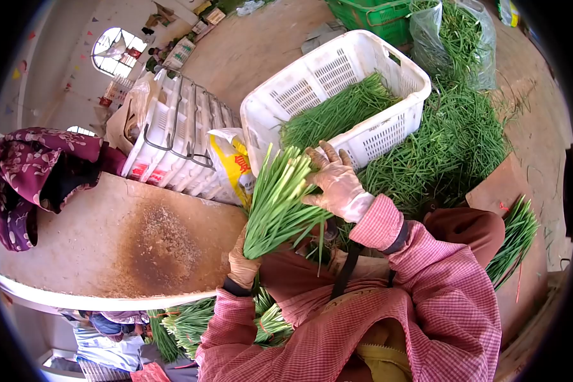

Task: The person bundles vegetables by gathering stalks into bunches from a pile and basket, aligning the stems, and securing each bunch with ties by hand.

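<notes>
My left hand [243, 262], in a thin glove, is wrapped round the lower part of a bunch of garlic chives [280, 207]. Pale ends of the stalks fan out at the top of the bunch. Beside those ends is my gloved right hand [339, 184], fingers spread and thumb at the stalks' edge; whether it touches them I cannot tell. Just beyond both hands stands a white plastic crate [305, 95], with more green chives [340, 111] laid lengthwise inside it.
Loose chives [455, 149] are heaped right of the crate, below a clear plastic bag [455, 41] of greens. A green crate [372, 19] is behind. Stacked white crates [178, 134] and a stained tabletop [89, 235] lie left. Tied bunches [194, 325] lie below; another bunch [514, 239] is at right.
</notes>
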The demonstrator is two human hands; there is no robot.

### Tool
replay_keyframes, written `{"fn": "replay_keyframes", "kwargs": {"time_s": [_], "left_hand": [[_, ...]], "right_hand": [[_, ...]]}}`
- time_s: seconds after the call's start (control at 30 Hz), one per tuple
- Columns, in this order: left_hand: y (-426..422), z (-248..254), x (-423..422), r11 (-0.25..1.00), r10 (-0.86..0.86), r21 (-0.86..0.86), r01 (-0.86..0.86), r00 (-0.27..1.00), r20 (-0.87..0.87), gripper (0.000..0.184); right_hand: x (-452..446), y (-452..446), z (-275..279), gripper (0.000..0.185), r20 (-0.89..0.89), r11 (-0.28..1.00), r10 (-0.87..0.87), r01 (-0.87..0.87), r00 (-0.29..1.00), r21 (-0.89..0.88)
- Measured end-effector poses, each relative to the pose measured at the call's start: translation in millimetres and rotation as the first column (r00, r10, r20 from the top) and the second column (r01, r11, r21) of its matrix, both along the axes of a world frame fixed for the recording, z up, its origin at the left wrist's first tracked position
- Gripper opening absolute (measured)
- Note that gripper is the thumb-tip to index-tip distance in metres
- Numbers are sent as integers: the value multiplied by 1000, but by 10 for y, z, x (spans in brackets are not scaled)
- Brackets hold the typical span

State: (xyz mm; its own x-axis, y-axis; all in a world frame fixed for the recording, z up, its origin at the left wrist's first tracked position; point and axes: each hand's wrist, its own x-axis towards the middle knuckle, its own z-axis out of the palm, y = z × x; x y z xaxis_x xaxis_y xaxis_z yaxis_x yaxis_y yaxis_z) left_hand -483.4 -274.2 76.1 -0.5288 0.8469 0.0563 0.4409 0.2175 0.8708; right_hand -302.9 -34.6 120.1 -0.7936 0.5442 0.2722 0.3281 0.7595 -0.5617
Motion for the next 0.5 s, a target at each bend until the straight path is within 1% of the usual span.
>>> {"fn": "replay_keyframes", "kwargs": {"time_s": [0.03,0.07,0.1,0.13,0.17,0.2,0.23,0.27,0.3,0.33,0.37,0.4,0.43,0.47,0.5], "left_hand": [[5,47,4,1000,7,0,-7,1000,-2,64],[-10,75,9,1000,-6,31,1,987,161,65],[-34,79,13,998,-25,64,4,947,321,67],[-74,76,-8,998,-17,61,-3,945,326,67],[-120,76,-50,1000,-22,-9,25,954,300,68],[-135,83,-62,995,-33,-80,57,961,273,68],[-135,94,-50,995,-37,-81,62,960,277,68],[-119,147,-14,994,-54,-81,79,958,281,66],[-112,172,6,992,-67,-81,94,956,285,64],[-142,151,-15,993,-66,-79,92,956,287,64],[-218,118,-47,987,-41,-132,91,938,345,61],[-292,96,-49,978,-11,-187,94,916,402,58],[-327,85,-18,977,-10,-189,94,915,403,58],[-348,77,16,977,-14,-174,119,861,508,61],[-376,64,45,977,-21,-157,145,796,605,65]], "right_hand": [[-28,18,-111,28,-2,1000,7,-7,1000,0],[-14,43,-180,23,-219,1000,5,-11,976,-25],[-7,55,-239,17,-424,999,-4,-19,906,-51],[24,93,-286,8,-636,975,-53,-99,770,-201],[82,178,-318,10,-664,991,-1,-87,748,-100],[158,203,-328,12,-706,813,-148,-321,692,-485],[237,236,-337,14,-678,450,-311,-525,666,-722],[330,290,-384,19,-723,361,-391,-627,570,-690],[408,350,-406,22,-687,331,-524,-622,503,-709],[526,509,-558,28,-629,283,-555,-588,544,-758],[614,643,-765,35,-566,229,-582,-550,584,-803],[594,671,-1003,35,-562,223,-582,-549,588,-805],[538,687,-1263,51,-471,415,-458,-287,754,-863],[520,690,-1394,68,-308,607,-365,-26,879,-794],[495,570,-1312,98,-44,700,-237,140,970,-700]]}}
